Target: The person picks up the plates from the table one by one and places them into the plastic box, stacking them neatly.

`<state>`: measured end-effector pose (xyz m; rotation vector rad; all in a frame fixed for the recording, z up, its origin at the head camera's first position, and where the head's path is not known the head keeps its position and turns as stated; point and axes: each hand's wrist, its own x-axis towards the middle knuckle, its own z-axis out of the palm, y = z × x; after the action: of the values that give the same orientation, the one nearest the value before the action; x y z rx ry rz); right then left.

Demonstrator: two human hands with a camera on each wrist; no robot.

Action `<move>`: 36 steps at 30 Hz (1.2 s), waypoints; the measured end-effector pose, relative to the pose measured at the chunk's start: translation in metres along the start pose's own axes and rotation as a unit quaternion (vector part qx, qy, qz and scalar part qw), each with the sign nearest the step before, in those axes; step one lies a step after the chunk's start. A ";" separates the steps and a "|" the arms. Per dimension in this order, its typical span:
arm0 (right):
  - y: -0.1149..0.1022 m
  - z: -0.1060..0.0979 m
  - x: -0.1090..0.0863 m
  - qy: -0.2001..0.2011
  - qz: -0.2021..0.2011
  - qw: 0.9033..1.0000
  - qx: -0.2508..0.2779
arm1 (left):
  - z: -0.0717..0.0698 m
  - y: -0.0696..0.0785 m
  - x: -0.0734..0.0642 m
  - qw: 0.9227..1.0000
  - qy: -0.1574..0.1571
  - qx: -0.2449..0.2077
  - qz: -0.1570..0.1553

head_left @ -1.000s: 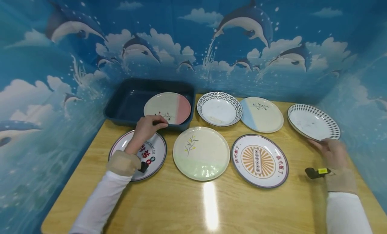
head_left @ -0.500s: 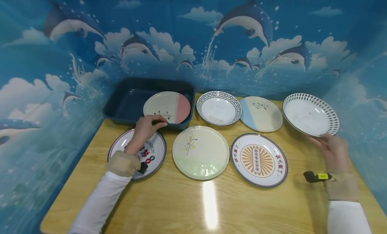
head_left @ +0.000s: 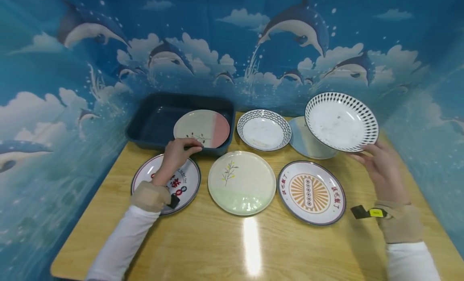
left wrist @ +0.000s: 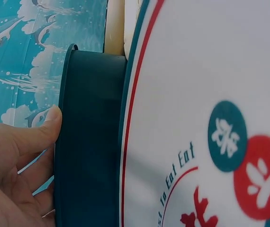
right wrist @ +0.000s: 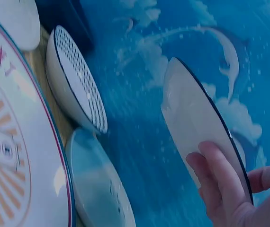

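Note:
My right hand (head_left: 384, 168) holds a deep white plate with a black diamond-patterned rim (head_left: 338, 119) by its near edge, thumb over the rim and fingers under it. In the right wrist view the white underside (right wrist: 192, 111) of this tilted plate shows, lifted off the table. It overlaps a blue-and-cream plate (head_left: 302, 138) in the head view. My left hand (head_left: 177, 154) grips the front rim of a dark blue rectangular basin (left wrist: 90, 137), thumb at the edge. Inside the basin a cream-and-pink plate (head_left: 203, 125) leans near the right end.
Behind stands a bowl-like plate with a wavy rim (head_left: 262, 132). Along the front lie a white plate with red lettering (head_left: 192, 180) under my left forearm, a green-cream plate (head_left: 246, 184) and an orange sunburst plate (head_left: 309, 192), all on the wooden table (head_left: 203, 248).
My right hand has raised the diamond-rimmed plate from the table's right side and carried it leftward, over the blue-and-cream plate. The left hand has stayed at the basin rim.

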<state>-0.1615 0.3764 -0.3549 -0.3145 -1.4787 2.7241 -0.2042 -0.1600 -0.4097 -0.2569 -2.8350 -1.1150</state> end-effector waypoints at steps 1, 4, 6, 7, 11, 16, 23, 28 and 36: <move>0.002 0.006 0.000 -0.004 0.003 1.000 -0.004 | 0.000 0.000 0.000 1.000 0.000 -0.002 0.001; 0.007 0.025 -0.003 -0.024 0.010 1.000 -0.017 | 0.000 0.002 -0.001 1.000 -0.002 -0.007 0.002; 0.011 0.036 -0.005 -0.038 0.012 0.999 -0.031 | 0.001 0.004 -0.001 1.000 -0.008 -0.011 0.003; 0.013 0.041 -0.006 -0.046 0.016 0.998 -0.036 | 0.001 0.004 -0.001 1.000 -0.010 -0.011 0.003; 0.023 0.061 -0.009 -0.076 0.035 0.994 -0.065 | 0.001 0.008 -0.002 1.000 -0.018 -0.011 0.005; 0.035 0.085 -0.012 -0.090 0.058 0.987 -0.116 | 0.002 0.022 -0.006 0.999 -0.024 -0.040 0.008; 0.049 0.112 -0.018 -0.097 0.076 0.980 -0.158 | 0.005 0.059 -0.009 0.980 -0.087 -0.179 0.026; 0.058 0.126 -0.022 -0.114 0.084 0.972 -0.187 | 0.010 0.083 -0.013 0.932 -0.158 -0.324 -0.029; 0.079 0.138 -0.030 -0.158 0.074 0.955 -0.238 | 0.009 0.094 -0.026 0.893 -0.170 -0.412 -0.066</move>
<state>-0.1529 0.2157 -0.3427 0.0116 -2.2878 2.5763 -0.1611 -0.0893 -0.3573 -0.3295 -2.4544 -2.4741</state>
